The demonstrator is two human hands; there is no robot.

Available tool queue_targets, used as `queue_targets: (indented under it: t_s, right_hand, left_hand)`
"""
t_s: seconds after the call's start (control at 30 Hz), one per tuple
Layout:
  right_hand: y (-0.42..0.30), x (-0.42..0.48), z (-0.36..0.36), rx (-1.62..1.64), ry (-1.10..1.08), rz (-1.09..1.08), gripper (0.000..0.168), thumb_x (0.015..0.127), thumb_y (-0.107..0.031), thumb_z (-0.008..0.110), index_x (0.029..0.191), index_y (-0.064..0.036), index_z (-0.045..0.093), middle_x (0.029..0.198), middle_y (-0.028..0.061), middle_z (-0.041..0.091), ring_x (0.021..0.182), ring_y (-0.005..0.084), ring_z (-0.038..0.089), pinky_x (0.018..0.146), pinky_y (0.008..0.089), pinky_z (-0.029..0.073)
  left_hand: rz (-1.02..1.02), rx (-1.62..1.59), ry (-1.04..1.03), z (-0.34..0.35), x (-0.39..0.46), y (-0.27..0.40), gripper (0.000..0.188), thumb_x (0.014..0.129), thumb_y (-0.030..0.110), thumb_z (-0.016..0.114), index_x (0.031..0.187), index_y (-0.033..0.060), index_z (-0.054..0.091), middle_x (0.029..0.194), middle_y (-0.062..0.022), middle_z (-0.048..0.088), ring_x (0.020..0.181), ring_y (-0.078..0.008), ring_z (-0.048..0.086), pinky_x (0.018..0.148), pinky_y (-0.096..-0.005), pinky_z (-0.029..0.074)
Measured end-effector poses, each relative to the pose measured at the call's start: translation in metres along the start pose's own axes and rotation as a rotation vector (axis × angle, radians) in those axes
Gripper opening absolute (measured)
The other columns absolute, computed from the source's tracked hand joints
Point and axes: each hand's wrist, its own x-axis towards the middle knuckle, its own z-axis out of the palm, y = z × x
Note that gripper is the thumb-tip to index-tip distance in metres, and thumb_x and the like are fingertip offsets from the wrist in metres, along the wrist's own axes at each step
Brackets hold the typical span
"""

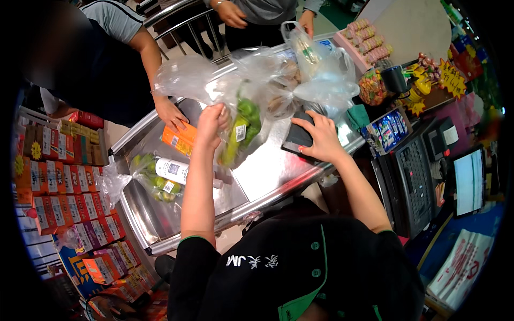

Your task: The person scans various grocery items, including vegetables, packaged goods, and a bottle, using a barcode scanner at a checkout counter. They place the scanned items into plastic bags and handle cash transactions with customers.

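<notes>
My left hand is closed on the gathered neck of a clear plastic bag of green peppers, which hangs over the metal checkout counter and bears a barcode label. My right hand spreads its fingers over a dark flat block-like object; its kind I cannot tell. Beyond my hands lie a knotted clear bag of brownish produce and a fuller plastic carrier bag. To the left are an orange box, a white cylindrical package and a bag of round green produce.
Another person's hand rests on the orange box. A second person's hand is by the carrier bag. Stacked boxed goods line the left. On the right stand a candy jar, a keyboard and a monitor.
</notes>
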Motion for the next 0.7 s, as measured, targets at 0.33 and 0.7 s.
queue_targets:
  t_s: [0.33,0.7]
  right_hand:
    - [-0.009,-0.001,0.007,-0.029,0.010,0.132,0.081,0.059,-0.027,0.076,0.134,-0.024,0.045,0.132,0.0185,0.040,0.122,0.0342,0.038,0.098,0.0466,0.028]
    - [-0.072,0.006,0.036,-0.055,0.220,0.182,0.080,0.058,-0.027,0.079,0.131,-0.022,0.047,0.130,0.0215,0.039,0.118,0.0361,0.039,0.095,0.0492,0.029]
  left_hand:
    - [-0.201,-0.708,0.550,0.001,-0.060,-0.111,0.031,0.096,0.040,0.046,0.093,0.0109,0.057,0.075,-0.0021,0.058,0.063,-0.0160,0.055,0.055,-0.0314,0.048]
    - [-0.041,-0.728,0.336,0.067,-0.066,-0.131,0.028,0.097,0.035,0.047,0.093,0.0084,0.056,0.080,-0.0029,0.057,0.071,-0.0145,0.056,0.057,-0.0284,0.048]
